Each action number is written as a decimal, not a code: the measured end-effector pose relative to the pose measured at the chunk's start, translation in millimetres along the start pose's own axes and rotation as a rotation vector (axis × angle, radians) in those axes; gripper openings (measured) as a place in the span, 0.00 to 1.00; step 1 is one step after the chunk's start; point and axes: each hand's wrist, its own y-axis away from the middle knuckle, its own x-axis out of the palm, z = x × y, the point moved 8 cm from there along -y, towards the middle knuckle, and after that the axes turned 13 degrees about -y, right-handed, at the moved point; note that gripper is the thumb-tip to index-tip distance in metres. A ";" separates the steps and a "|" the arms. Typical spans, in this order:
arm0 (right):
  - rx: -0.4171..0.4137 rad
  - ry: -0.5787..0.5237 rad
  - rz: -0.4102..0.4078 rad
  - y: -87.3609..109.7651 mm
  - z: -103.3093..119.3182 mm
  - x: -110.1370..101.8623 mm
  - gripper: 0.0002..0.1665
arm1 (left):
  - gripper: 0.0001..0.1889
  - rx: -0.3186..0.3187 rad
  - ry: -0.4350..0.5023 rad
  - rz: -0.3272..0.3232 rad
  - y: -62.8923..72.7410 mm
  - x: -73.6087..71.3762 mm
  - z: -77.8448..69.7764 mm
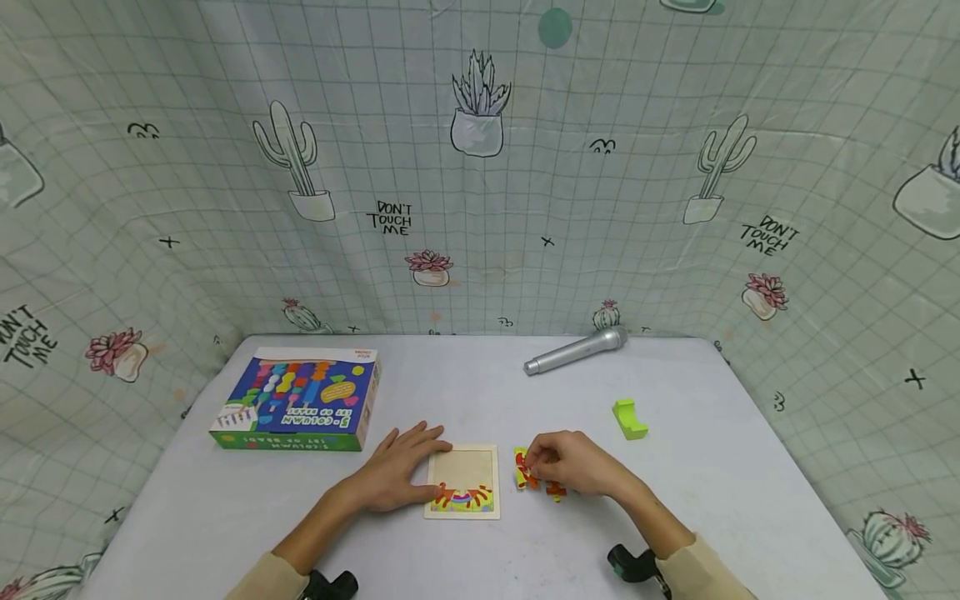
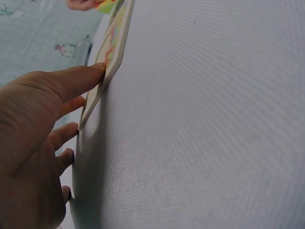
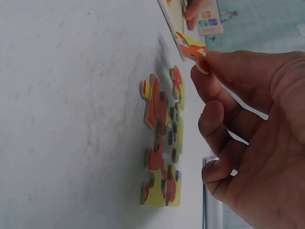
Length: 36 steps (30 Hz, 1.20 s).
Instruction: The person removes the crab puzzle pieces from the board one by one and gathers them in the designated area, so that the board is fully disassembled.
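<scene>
My left hand (image 1: 397, 477) lies spread at the left side of a square wooden puzzle tray (image 1: 472, 460). Its thumb rests on the tray's lower left rim, and the other fingers reach along the left and upper edges. Joined pieces with a rainbow and orange shapes (image 1: 462, 500) fill the tray's near part; bare wood shows above. Right of the tray, my right hand (image 1: 576, 463) pinches a yellow and orange puzzle piece (image 3: 190, 47) between thumb and index finger, above the table. Several loose red and yellow puzzle pieces (image 3: 157, 102) lie below that hand, partly hidden in the head view.
A blue and green bead-set box (image 1: 300, 400) stands at the table's left. At the back right lies a silver microphone (image 1: 576, 350). A lime-green curved block (image 1: 630, 420) sits right of my right hand. Patterned cloth (image 1: 480, 200) hangs behind the table.
</scene>
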 end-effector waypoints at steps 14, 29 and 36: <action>0.019 -0.016 0.025 5.4 -8.9 0.6 0.04 | 0.32 0.001 -0.006 0.000 -0.5 -0.8 -1.4; 0.009 -0.014 -0.020 5.0 -12.7 3.6 0.05 | 0.32 -0.005 -0.007 0.000 -0.5 -1.0 -1.7; -0.001 0.004 -0.031 1.7 -12.4 8.2 0.05 | 0.32 -0.008 -0.003 0.007 -0.3 -0.4 -1.1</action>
